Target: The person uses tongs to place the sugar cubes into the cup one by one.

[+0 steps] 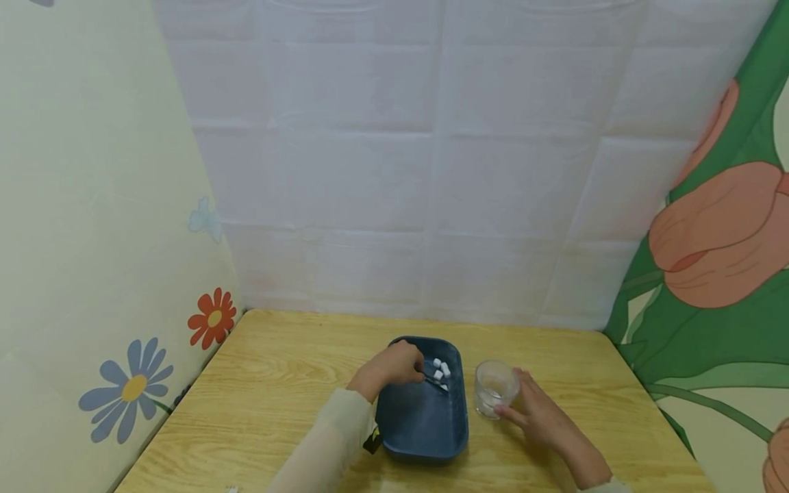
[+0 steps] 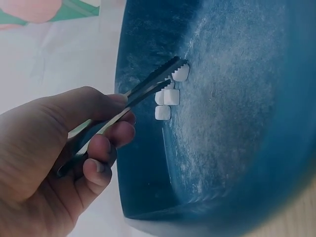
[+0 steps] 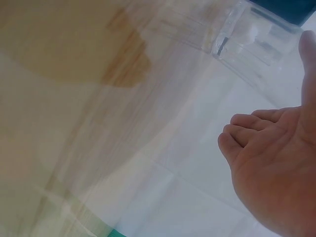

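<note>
My left hand (image 1: 397, 363) reaches over a dark blue tray (image 1: 422, 424) and grips metal tweezers (image 2: 143, 91) with serrated tips. Several small white rounded cubes (image 1: 438, 374) lie together at the tray's far right. The tips of the tweezers are at one white cube (image 2: 181, 73); whether they pinch it, I cannot tell. Beside a clear glass cup (image 1: 495, 387), right of the tray, is my right hand (image 1: 545, 414), thumb near the cup's front and fingers along its right side. In the right wrist view its fingers (image 3: 242, 133) are extended, with the thumb close to the cup.
All of this stands on a wood-grain table (image 1: 296, 370). A white sheet (image 1: 370, 171) hangs behind it, with flower-patterned walls at both sides. A small black tag (image 1: 372, 441) is at the tray's left edge, near the left sleeve (image 1: 333, 438).
</note>
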Motion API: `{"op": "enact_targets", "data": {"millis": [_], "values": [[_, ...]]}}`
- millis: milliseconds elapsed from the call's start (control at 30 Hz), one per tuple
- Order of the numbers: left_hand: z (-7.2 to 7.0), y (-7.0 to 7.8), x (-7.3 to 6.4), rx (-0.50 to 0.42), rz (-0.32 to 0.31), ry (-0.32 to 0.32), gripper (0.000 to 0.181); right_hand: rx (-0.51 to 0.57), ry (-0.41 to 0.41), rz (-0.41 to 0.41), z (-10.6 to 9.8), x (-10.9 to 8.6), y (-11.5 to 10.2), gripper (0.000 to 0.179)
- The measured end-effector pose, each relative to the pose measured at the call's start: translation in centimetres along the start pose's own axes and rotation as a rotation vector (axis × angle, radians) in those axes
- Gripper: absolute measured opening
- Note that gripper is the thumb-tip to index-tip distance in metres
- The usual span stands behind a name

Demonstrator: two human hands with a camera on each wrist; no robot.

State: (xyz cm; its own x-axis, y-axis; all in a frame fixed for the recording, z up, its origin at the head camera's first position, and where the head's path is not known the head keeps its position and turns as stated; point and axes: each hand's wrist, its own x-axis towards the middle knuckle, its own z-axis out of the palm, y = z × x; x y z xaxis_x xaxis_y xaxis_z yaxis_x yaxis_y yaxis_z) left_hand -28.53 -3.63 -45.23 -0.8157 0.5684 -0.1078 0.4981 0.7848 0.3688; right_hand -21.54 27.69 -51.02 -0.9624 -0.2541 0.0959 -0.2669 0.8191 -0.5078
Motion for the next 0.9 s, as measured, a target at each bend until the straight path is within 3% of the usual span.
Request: {"op": "enact_targets", "data": {"millis": [433,900], "values": [[-0.6,0.1,-0.1,-0.003,0.034,0.026,0.009,0.003,-0.006,0.011,0.0,0.0,0.0,0.096],[-3.0,1.1,-1.1,-0.014,0.096,0.076,0.012,0.001,-0.003,0.003,0.0,0.0,0.1,0.095]]}}
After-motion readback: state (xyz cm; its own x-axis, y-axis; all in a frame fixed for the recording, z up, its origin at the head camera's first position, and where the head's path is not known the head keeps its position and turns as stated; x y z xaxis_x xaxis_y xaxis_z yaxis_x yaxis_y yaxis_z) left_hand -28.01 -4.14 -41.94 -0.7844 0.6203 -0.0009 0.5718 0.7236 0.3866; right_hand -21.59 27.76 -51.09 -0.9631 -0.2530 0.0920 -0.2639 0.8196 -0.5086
